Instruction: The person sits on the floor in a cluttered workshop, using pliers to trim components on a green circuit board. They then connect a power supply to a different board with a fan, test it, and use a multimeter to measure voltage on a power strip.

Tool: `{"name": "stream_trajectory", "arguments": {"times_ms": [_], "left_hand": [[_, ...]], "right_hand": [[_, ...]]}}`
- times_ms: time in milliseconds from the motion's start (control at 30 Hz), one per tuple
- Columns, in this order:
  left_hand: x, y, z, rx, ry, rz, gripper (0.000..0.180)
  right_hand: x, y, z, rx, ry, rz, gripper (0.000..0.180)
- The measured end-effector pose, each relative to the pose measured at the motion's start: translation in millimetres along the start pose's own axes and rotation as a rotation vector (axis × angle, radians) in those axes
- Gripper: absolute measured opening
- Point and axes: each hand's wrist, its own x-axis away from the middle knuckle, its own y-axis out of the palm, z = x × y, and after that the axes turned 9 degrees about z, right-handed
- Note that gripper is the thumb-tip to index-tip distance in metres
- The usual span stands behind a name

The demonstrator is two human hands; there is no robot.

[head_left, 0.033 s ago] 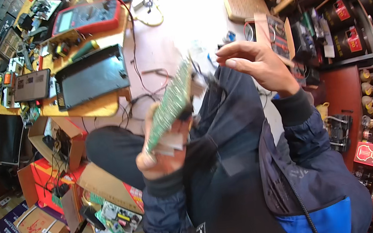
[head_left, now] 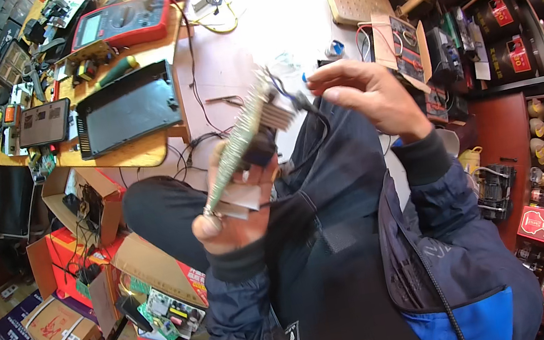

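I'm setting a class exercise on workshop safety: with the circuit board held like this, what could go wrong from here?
Only the left hand holds the circuit board, while the right hand is apart from it, so the board might slip and drop. Its spiky side could prick the skin. The dark cable beside it might snag.

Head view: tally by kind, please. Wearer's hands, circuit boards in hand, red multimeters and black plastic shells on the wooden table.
Hands: 2 (left hand, right hand)
Held circuit board: 1
Red multimeter: 1
Black plastic shell: 1
Total: 5
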Motion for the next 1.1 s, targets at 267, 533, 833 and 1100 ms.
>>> {"name": "stream_trajectory", "arguments": {"times_ms": [267,533,833,1100], "left_hand": [[-24.1,41.1,-36.7,-0.128,0.162,-0.013,0.109],[-22.3,64.7,-58.6,-0.19,0.243,0.097,0.118],[-19.3,79.1,-57.8,-0.338,0.391,0.161,0.11],[-45.4,88.7,-40.3,-0.256,0.332,0.118,0.082]], "right_hand": [[-10.9,21.2,70.8,-0.331,-0.029,-0.385,0.045],[-53.4,4.6,87.7,-0.597,-0.048,-0.066,0.026],[-118.3,-62.5,94.4,-0.868,-0.021,0.254,0.025],[-71.4,-162.7,92.7,-0.859,-0.173,0.381,0.028]]}}
